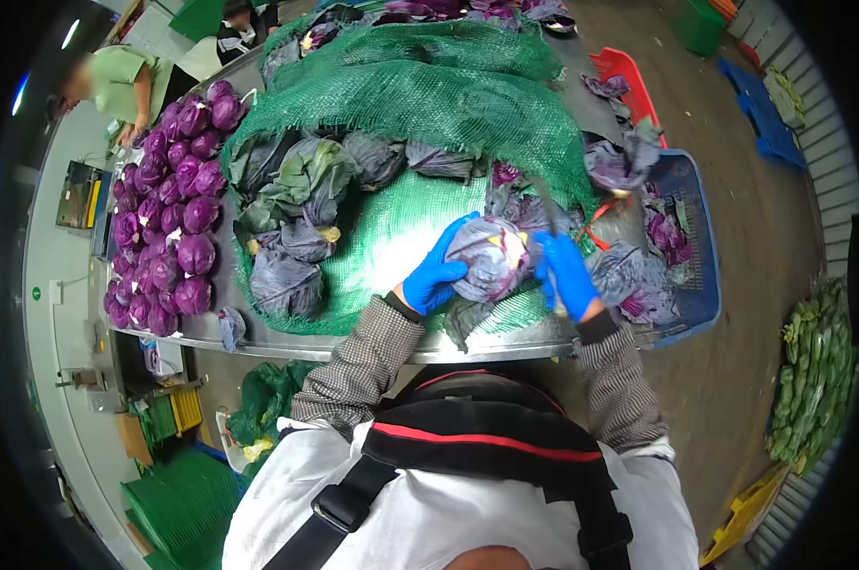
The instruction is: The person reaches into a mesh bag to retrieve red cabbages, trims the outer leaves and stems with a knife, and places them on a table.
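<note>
At the near edge of the metal table (429, 354), toward the wearer's right, a purple cabbage (482, 266) sits between two blue-gloved hands. The left hand (437, 271) cups its left side, fingers curled around the curve, probably because a round head would roll without that support. Its pale stem end faces the right hand (564, 271), which seems a handy angle for the tool. That hand is closed around what looks like a knife (545, 204), the narrow dark blade pointing away from the wearer; whether the edge touches the cabbage I cannot tell.

Under the work lies a green net (429, 104), its far part folded over a row of leafy cabbages (287, 285), which perhaps leaves them within reach. Smooth, shiny heads (197, 214) are heaped at the left end of the table, well apart from the rougher ones, likely so the two kinds don't mix. Just beside the right arm, a blue crate (702, 266) stands against the table with loose leaves (667, 237) in it, a sensible spot for scraps.
</note>
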Demonstrator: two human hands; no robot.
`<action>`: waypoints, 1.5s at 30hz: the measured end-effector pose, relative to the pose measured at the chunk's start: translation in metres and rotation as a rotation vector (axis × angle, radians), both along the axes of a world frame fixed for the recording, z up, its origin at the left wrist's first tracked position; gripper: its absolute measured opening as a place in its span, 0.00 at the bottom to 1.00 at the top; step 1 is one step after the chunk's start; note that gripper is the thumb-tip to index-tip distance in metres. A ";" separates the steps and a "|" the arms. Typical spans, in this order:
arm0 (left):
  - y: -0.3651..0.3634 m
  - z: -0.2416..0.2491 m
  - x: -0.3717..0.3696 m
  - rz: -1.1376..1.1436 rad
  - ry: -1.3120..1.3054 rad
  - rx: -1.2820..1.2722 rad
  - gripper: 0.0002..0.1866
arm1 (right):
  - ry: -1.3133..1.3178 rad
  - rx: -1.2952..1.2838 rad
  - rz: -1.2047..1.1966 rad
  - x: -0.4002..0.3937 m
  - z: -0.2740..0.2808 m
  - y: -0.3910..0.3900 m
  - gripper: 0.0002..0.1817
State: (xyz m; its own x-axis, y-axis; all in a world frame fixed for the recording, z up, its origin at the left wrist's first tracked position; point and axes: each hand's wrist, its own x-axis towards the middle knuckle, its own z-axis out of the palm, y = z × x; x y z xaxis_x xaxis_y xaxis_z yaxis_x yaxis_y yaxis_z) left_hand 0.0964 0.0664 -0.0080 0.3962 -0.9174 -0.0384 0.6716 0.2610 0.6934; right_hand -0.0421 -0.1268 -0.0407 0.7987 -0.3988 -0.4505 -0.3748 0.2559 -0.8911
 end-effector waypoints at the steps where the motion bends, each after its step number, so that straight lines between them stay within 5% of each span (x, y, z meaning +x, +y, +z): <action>1: -0.002 0.001 -0.002 -0.005 0.003 0.003 0.45 | -0.052 0.433 0.143 0.006 -0.005 0.000 0.24; 3: -0.006 0.003 -0.002 -0.013 -0.559 0.329 0.48 | -0.010 0.287 0.162 0.013 -0.005 0.008 0.24; 5: -0.002 -0.029 -0.006 0.151 -0.584 0.414 0.53 | 0.036 0.142 0.197 0.019 -0.007 0.018 0.24; 8: 0.008 -0.051 -0.021 0.192 -1.460 0.842 0.57 | 0.050 -0.084 0.212 0.024 -0.018 0.044 0.21; 11: 0.014 -0.057 -0.006 0.259 -1.221 0.909 0.56 | 0.036 -0.334 0.284 0.034 -0.037 0.050 0.21; 12: 0.014 -0.059 -0.005 0.301 -1.253 0.913 0.55 | 0.017 -0.715 0.317 0.034 -0.021 0.054 0.19; 16: -0.002 -0.049 -0.017 0.310 -1.256 1.125 0.59 | 0.090 -1.151 0.460 0.021 0.008 0.065 0.13; 23: -0.026 -0.029 -0.023 0.174 -1.248 1.320 0.59 | 0.200 -1.044 0.331 0.013 -0.024 0.048 0.14; 32: -0.015 -0.052 -0.028 0.264 -1.299 1.191 0.60 | 0.234 -0.718 0.387 0.032 0.002 0.043 0.20; 37: -0.012 -0.053 -0.032 0.262 -1.361 1.102 0.63 | 0.058 -0.957 0.292 0.055 -0.012 0.046 0.18; 39: -0.006 -0.054 -0.033 0.263 -1.341 1.082 0.62 | 0.249 -1.045 0.427 0.061 -0.019 0.036 0.18; 45: 0.017 -0.073 -0.016 0.376 -1.188 0.878 0.56 | 0.376 -0.962 0.284 0.042 -0.091 -0.005 0.20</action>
State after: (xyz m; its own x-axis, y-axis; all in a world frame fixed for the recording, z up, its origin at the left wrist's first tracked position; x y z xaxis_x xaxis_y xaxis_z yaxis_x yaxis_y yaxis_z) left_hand 0.0803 0.0836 -0.0813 0.7874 -0.6164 -0.0016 -0.3782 -0.4851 0.7884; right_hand 0.0002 -0.1317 -0.1321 0.7934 -0.5390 -0.2827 -0.6029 -0.6321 -0.4868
